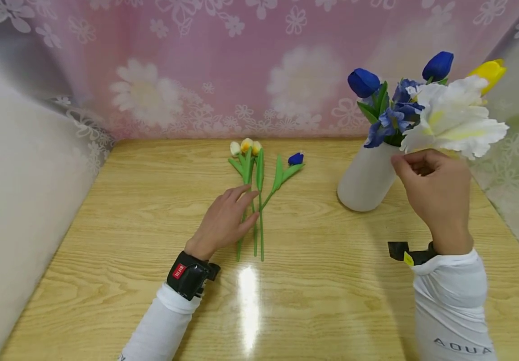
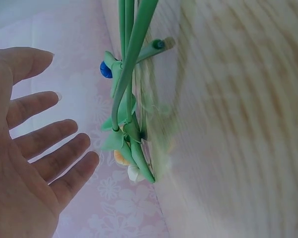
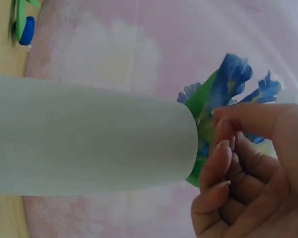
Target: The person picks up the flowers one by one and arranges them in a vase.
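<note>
The left hand (image 1: pixel 224 214) is hovering, fingers spread, over four tulips (image 1: pixel 248 169) lying on the counter (image 1: pixel 322 281). The right hand (image 1: pixel 440 193) is curling by one vase (image 1: pixel 362 183) and one white bloom (image 1: pixel 458 118); whether pinching anything, I cannot tell.

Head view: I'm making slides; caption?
Left hand over green-stemmed artificial tulips; right hand near tapered white vase of multicoloured flowers.

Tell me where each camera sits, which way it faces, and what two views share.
Head: worn on the head, facing forward and down at the table, stems and vase; left hand, right hand and white sleeves show.
Left wrist: on that wrist, facing the stems; palm and fingers show.
Right wrist: on that wrist, facing the vase and blue flowers; curled fingers show.
Head and right wrist share the vase.
</note>
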The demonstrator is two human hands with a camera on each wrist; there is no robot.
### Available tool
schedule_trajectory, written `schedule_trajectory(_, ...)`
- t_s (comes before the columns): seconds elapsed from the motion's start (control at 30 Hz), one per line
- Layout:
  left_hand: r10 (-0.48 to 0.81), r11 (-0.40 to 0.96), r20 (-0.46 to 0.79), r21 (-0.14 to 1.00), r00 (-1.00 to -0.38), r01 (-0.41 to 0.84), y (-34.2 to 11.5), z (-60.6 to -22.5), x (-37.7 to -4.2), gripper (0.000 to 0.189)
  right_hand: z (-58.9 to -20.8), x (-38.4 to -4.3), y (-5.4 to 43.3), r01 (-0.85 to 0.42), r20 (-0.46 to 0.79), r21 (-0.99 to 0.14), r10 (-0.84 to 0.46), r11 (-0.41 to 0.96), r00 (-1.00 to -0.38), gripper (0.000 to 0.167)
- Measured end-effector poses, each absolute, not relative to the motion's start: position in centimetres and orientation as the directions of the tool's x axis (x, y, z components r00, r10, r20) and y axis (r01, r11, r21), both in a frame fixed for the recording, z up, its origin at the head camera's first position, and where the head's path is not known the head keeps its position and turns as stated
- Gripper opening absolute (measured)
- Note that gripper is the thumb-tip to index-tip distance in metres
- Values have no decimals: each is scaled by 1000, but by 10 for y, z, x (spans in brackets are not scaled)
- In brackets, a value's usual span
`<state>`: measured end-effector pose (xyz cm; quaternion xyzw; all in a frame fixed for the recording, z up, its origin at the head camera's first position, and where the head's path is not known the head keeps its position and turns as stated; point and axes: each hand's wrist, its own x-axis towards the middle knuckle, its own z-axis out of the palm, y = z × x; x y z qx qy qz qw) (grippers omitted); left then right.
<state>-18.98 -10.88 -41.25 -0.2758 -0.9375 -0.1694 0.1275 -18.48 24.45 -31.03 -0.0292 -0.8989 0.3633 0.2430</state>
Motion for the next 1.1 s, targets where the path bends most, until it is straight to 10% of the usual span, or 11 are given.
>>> schedule_trajectory(0.37, 449, 806, 300, 269, -841, 527, -119, -415, -187, 44, -336, -187, 218, -174, 152, -701, -94, 691, -984, 38)
schedule_trajectory(1.1, 382, 863, 216, 264, -899, 430, -144, -420, -177, 45, -410, -216, 112, -159, -127, -817, -441, 555, -888, 32)
